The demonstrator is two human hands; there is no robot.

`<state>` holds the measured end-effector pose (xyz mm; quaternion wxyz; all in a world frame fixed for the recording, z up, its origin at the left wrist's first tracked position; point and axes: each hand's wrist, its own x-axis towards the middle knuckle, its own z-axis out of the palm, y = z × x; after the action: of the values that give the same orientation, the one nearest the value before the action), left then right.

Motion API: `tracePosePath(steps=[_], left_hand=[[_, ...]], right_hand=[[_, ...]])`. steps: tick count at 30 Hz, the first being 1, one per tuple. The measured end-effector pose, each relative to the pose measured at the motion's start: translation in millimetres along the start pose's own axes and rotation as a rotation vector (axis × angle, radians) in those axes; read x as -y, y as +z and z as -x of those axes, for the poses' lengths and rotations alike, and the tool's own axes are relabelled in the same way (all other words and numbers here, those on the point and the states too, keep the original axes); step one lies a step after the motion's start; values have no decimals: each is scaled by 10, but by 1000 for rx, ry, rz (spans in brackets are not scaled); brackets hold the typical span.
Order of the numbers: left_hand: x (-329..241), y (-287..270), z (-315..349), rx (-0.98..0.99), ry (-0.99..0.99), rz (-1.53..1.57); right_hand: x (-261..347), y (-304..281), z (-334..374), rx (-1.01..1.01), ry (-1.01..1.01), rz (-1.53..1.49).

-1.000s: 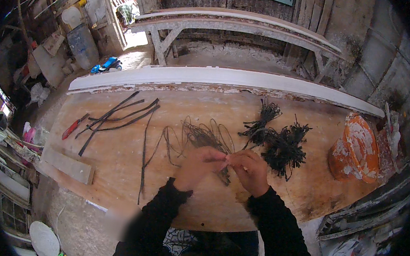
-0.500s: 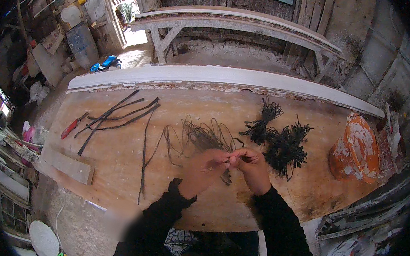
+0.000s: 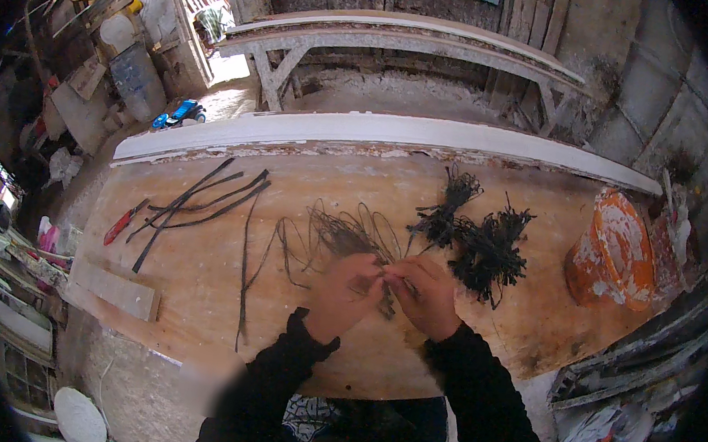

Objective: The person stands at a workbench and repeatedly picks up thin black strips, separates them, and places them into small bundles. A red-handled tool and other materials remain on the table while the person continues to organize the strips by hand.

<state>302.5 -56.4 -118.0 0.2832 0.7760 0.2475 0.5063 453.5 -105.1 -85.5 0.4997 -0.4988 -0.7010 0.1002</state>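
Observation:
My left hand [image 3: 342,296] and my right hand [image 3: 428,295] meet over the front middle of the wooden table, their fingertips pinched together. Between them is a loose bundle of thin dark cord [image 3: 341,232], whose loops fan out beyond my fingers and whose short ends hang below. Exactly how the cord passes through the fingers is hidden. Right of my hands lie a smaller tied black cord bundle [image 3: 445,209] and a larger one [image 3: 491,251]. A long dark strand [image 3: 243,287] runs down the table left of my left hand.
Several flat black strips [image 3: 199,202] lie at the left, beside a red utility knife [image 3: 124,223] and a wood block [image 3: 119,291]. An orange, plaster-smeared bucket [image 3: 606,259] stands at the right. A long white moulding [image 3: 393,132] lines the far edge; behind it stands a bench [image 3: 415,45].
Both hands stay pinched together and have shifted slightly left in the picture. My right fingers have curled in closer to the left ones. The whole view has moved a little.

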Motion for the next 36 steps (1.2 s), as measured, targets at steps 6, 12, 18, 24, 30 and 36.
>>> tracePosePath(steps=[6,12,18,24,30,36], left_hand=[[18,20,-8,16,-7,-237],[28,40,29,22,-107,-118],[-121,8,-84,-18,-478,468],[-125,-31,-118,34,-568,697],[-100,-10,-69,33,-475,608],[-171,-13,-120,72,-318,543]], right_hand=[[8,51,1,47,29,-20],[2,46,-11,133,94,-65],[-99,52,28,223,306,-470],[-83,4,18,240,609,-986],[-107,28,33,154,651,-1164],[-169,3,70,101,672,-1066]])
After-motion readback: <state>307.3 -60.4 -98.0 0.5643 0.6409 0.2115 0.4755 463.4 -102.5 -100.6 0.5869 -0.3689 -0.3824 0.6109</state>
